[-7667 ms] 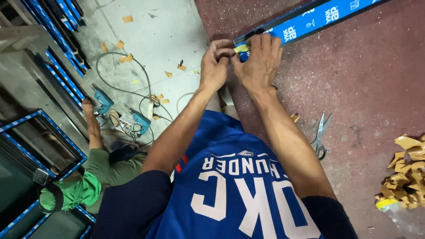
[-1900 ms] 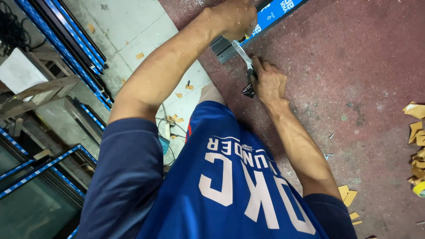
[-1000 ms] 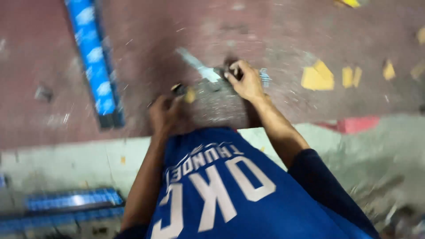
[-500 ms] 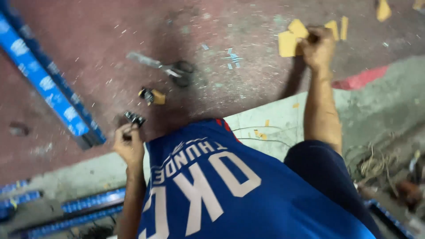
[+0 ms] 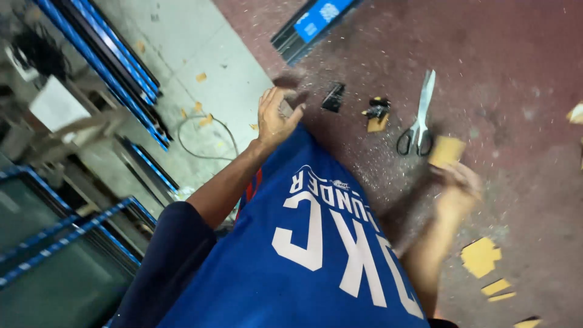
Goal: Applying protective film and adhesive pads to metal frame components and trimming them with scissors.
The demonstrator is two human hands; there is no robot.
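My left hand (image 5: pixel 272 120) is raised over the dark red floor (image 5: pixel 498 67), fingers spread, with a small grey piece (image 5: pixel 285 109) pinched at the fingertips. My right hand (image 5: pixel 456 182), blurred by motion, holds a tan cardboard piece (image 5: pixel 446 150) just below a pair of scissors (image 5: pixel 419 115) lying on the floor. A small black bracket (image 5: pixel 333 97) lies just right of my left hand. A second black bracket (image 5: pixel 376 109) rests on a cardboard scrap (image 5: pixel 378 125) left of the scissors.
A long profile wrapped in blue film (image 5: pixel 316 21) lies at the top. More blue-edged frames (image 5: pixel 115 67) are stacked at the left beside a cable (image 5: pixel 206 130) on the grey floor. Cardboard scraps (image 5: pixel 480 256) lie at the lower right.
The view has swung round. My right hand has come back from the cardboard scraps with one piece in it. My left hand has lifted toward the brackets.
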